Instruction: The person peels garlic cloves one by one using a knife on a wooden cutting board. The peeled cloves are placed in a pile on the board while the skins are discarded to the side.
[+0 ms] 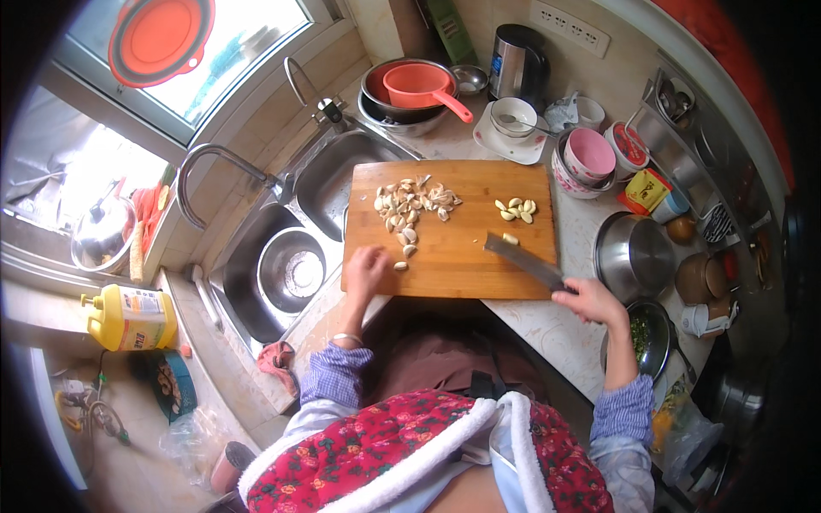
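Observation:
A wooden cutting board [449, 256] lies before me on the counter. My right hand [589, 300] grips the handle of a kitchen knife [523, 261], whose blade rests over the board's right part. Just above the blade lies a pale garlic clove [510, 238]. Several peeled garlic cloves [515, 210] sit together near the board's right edge. A heap of unpeeled garlic cloves and skins [410, 202] spreads over the upper left, with one single clove [401, 265] below it. My left hand [370, 266] is at the board's left edge, slightly blurred, its fingers bent; whether it holds anything is hidden.
At left is a double steel sink [256, 320] holding a metal basin [292, 272]. Nested bowls with a red strainer [417, 86] and an electric kettle [516, 64] stand behind. Pink bowls [589, 154], a steel pot [641, 253] and a bowl of chopped greens [641, 333] line the right side.

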Demonstrator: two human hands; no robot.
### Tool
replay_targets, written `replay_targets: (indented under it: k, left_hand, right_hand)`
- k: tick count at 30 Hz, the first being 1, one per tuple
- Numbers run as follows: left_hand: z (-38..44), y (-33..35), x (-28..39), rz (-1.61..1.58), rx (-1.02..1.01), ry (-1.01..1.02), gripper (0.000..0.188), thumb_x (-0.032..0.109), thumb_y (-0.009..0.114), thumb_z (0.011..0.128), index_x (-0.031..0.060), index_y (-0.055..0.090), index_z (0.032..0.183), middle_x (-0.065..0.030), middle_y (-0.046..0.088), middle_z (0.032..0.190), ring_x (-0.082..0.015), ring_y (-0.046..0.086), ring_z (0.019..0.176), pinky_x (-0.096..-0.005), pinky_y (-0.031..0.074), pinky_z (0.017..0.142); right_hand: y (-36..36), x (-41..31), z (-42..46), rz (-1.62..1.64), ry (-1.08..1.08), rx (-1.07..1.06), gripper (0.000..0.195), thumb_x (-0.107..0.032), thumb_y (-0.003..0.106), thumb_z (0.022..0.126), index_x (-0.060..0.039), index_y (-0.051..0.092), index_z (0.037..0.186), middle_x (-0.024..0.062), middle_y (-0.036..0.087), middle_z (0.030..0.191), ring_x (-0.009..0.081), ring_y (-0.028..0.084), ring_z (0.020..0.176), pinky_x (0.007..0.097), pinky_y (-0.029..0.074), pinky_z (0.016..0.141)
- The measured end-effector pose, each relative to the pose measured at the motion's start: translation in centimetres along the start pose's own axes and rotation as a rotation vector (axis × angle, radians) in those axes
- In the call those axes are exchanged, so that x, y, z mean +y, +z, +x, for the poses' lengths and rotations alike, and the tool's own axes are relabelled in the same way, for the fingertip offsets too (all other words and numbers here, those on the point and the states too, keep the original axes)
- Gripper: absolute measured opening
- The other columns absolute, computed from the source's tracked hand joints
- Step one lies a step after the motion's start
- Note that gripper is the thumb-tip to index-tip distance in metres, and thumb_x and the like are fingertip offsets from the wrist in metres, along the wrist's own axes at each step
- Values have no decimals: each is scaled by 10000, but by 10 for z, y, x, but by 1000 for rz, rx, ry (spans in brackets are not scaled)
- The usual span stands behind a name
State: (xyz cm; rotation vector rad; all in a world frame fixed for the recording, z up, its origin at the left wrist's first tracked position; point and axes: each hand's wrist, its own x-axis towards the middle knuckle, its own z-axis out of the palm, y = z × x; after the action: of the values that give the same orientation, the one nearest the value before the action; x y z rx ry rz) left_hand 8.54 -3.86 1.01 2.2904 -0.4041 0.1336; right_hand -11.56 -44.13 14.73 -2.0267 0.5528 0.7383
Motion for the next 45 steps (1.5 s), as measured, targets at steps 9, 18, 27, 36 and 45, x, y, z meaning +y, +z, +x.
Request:
replay_targets:
  k: [9, 18, 27, 36, 45]
  left_hand:
    - [-25, 41, 60, 206, -18, 394, 97, 103, 693, 793, 84, 663, 883, -81, 605, 836, -287, 568, 815, -378, 492, 707]
    - [-9, 156, 155, 9, -188, 580, 134, 145, 682, 784, 75, 634, 888, -88, 578, 795, -286, 553, 792, -370, 486, 696]
    - [-6, 117, 119, -159, -83, 303, 276, 23, 631, 804, 35, 613, 1079, -120, 624, 901, -293, 584, 894, -386, 496, 756]
    - [-15, 134, 136, -187, -191, 437, 232, 58, 647, 785, 57, 638, 1017, -130, 604, 937, -332, 549, 920, -404, 473, 795]
    - [-10, 168, 155, -118, -273, 392, 104, 134, 651, 819, 47, 634, 874, -147, 607, 909, -347, 555, 892, -418, 473, 765]
  right_hand:
    - [7, 10, -1, 350, -198, 220, 309, -318, 597, 948, -37, 536, 836, -20, 485, 572, 63, 450, 429, 240, 362, 402]
    - [109, 58, -19, 174, -119, 735, 346, -347, 658, 875, -21, 546, 839, 203, 625, 675, 390, 626, 617, 472, 449, 546]
    - [175, 53, 8, -244, -99, 996, 369, -359, 655, 875, -32, 488, 914, 223, 629, 729, 425, 624, 668, 505, 493, 586]
    - [174, 47, -7, 632, -148, 675, 266, -272, 551, 960, -32, 502, 858, 49, 521, 542, 143, 518, 393, 299, 404, 384]
    - [167, 36, -25, 732, -179, 724, 228, -232, 505, 983, -60, 468, 838, -3, 468, 574, 77, 431, 394, 233, 371, 367]
